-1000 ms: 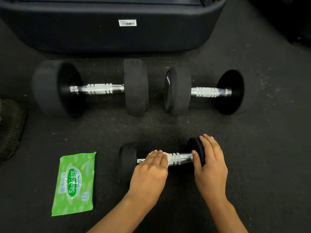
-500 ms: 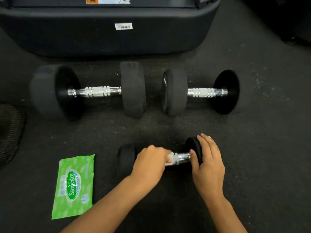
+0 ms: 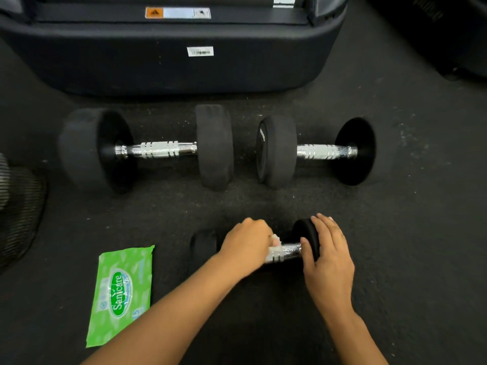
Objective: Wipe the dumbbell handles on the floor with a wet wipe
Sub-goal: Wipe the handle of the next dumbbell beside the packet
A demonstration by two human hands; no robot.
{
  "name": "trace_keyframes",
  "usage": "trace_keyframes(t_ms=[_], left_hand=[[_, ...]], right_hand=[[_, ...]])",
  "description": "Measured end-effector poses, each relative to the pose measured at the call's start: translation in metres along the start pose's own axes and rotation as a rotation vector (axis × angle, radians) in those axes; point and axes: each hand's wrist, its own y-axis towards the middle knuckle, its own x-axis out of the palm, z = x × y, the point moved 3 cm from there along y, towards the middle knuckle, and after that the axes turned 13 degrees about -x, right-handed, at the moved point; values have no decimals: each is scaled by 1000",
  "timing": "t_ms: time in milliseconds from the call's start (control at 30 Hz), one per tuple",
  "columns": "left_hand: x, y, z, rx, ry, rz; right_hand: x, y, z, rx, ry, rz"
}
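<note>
While before flatter, left hand (image 3: 247, 243) fisted.

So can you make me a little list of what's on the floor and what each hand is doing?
small dumbbell: nearest, lying on the floor
wipe: white, on the small dumbbell's handle
left hand: curled round the handle, holding the wipe
right hand: fingers resting on the right weight, steadying it
big dumbbells: two, farther back, left and right, untouched
wipe pack: green, flat on the floor at the left
</note>
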Motion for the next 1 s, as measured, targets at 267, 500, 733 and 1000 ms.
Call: trace_keyframes(t_ms=[267, 500, 733, 1000], left_hand=[[10, -10, -2, 273, 10, 124], [33, -42, -7, 633, 147, 641], [38, -53, -24, 725, 311, 699], [32, -37, 0, 557, 175, 520]], right_hand=[[0, -2, 0, 4, -1, 14], [0, -3, -1, 8, 8, 25], [-1, -3, -2, -6, 2, 13], [1, -1, 0, 10, 24, 25]])
